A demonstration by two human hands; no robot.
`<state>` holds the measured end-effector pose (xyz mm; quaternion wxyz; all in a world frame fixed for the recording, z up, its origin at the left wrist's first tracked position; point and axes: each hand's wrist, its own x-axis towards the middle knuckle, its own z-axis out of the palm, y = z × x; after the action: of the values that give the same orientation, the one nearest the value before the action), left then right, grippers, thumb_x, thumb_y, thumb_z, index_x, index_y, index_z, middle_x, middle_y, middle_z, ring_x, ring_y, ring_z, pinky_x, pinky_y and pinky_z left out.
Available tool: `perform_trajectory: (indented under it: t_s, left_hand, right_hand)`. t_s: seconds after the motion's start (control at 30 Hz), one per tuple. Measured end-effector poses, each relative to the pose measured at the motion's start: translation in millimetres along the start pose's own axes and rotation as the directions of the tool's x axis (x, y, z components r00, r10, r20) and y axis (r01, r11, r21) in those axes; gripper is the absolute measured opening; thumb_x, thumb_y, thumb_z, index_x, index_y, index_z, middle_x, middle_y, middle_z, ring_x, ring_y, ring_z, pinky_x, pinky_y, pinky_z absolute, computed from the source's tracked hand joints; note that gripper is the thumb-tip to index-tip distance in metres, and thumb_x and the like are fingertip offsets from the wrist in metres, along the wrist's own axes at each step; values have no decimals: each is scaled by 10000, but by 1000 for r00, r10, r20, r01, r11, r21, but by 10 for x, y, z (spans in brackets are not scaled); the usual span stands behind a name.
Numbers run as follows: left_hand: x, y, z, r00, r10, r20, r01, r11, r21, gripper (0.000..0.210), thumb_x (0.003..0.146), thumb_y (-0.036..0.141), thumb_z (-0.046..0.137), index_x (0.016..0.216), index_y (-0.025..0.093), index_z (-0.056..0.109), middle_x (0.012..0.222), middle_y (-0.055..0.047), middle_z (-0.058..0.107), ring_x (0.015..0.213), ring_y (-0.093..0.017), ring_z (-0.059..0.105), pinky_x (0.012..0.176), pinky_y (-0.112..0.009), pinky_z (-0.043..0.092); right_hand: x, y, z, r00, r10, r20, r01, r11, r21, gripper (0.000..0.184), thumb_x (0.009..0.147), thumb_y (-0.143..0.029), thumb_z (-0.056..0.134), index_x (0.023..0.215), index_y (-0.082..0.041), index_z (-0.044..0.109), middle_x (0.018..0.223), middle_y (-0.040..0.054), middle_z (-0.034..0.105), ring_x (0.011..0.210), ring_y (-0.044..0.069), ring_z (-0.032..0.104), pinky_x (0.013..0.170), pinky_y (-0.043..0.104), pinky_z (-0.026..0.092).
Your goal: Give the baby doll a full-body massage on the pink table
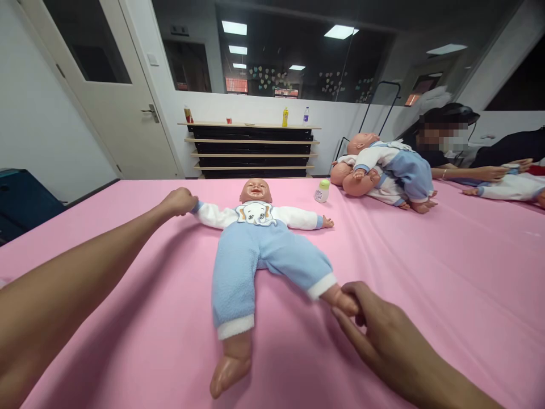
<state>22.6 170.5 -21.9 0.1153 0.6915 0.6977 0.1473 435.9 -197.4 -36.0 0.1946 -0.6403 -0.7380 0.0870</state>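
A baby doll [264, 241] in a white top with an animal-face bib and light blue trousers lies on its back, head away from me, arms spread. My left hand [179, 203] is closed around the doll's hand on the left side, which my fingers hide. With thumb and fingers, my right hand [378, 324] grips the doll's bare foot on the right side, and that leg is angled outward. The doll's other leg points toward me, and its other arm rests on the sheet. Near the doll's head stands a small bottle with a green cap [322, 191].
A pink sheet [140, 341] covers the table. Several more dolls [383, 167] are piled at the back right, beside a person [447, 136] handling another doll. Behind the table is a shelf rack [255, 142] with bottles on top. A dark teal case [29, 199] stands at left.
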Motion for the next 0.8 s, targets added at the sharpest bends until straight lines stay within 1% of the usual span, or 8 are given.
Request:
perform_trajectory:
  t_s: [0.1, 0.17, 0.3, 0.43, 0.5, 0.6, 0.7, 0.8]
  left_hand:
    - [-61, 428, -257, 998, 36, -48, -33, 997, 71, 297, 797, 423, 542, 763, 137, 615, 620, -87, 624, 564, -185, 552, 526, -285, 354]
    - [-160, 800, -367, 989, 123, -85, -116, 990, 86, 274, 770, 415, 565, 771, 150, 635, 701, -105, 659, 613, -206, 583, 525, -291, 361]
    - [-469, 1519, -291, 948, 310, -70, -291, 936, 199, 276, 725, 431, 633, 814, 172, 669, 847, -126, 704, 746, -244, 636, 557, -286, 383]
    - [-720, 1942, 18, 881, 464, 91, -468, 829, 307, 263, 715, 423, 649, 841, 197, 696, 928, -115, 716, 845, -249, 663, 630, -273, 420]
    - [-769, 2006, 106, 852, 506, 134, -521, 796, 309, 262, 728, 412, 632, 870, 204, 701, 961, -106, 716, 860, -239, 668, 647, -267, 425]
    - [-739, 1938, 59, 854, 495, 156, -519, 806, 286, 298, 735, 428, 624, 900, 193, 703, 972, -110, 721, 846, -229, 665, 643, -258, 423]
    - [-603, 1700, -132, 898, 426, 105, -439, 863, 250, 319, 737, 460, 629, 854, 171, 694, 913, -124, 722, 797, -233, 652, 622, -264, 419]
    - [-386, 1328, -306, 947, 321, -34, -309, 931, 194, 300, 768, 444, 596, 830, 161, 674, 867, -129, 712, 742, -224, 632, 586, -270, 406]
  right_hand:
    - [204, -100, -286, 968, -127, -217, 121, 992, -44, 165, 972, -328, 466, 1074, -202, 497, 824, 22, 615, 619, 149, 577, 561, 262, 399]
    - [409, -230, -441, 941, -206, -270, 185, 978, -98, 155, 964, -311, 478, 1059, -194, 516, 867, 42, 620, 671, 159, 582, 592, 269, 405]
    - [885, -548, -512, 949, -272, -159, 240, 951, -197, 143, 991, -301, 433, 1004, -190, 523, 919, 67, 617, 729, 184, 580, 618, 284, 378]
    - [1296, -753, -271, 942, -336, -7, 322, 906, -275, 218, 1024, -330, 363, 1087, -194, 521, 996, 83, 607, 730, 198, 582, 635, 298, 354]
    - [1424, -786, -133, 935, -353, 26, 346, 897, -277, 245, 1034, -335, 332, 1123, -196, 513, 1017, 87, 602, 743, 202, 583, 641, 298, 344]
    - [1450, -768, -58, 932, -362, 1, 351, 902, -253, 228, 1033, -334, 341, 1115, -197, 504, 1011, 80, 602, 774, 207, 583, 632, 289, 322]
    - [1245, -683, -158, 936, -350, -42, 333, 916, -225, 188, 1020, -327, 371, 1029, -195, 505, 923, 58, 605, 730, 194, 565, 599, 283, 290]
    - [858, -532, -296, 939, -324, -113, 299, 934, -196, 149, 993, -321, 420, 949, -200, 496, 832, 34, 591, 667, 173, 532, 584, 281, 286]
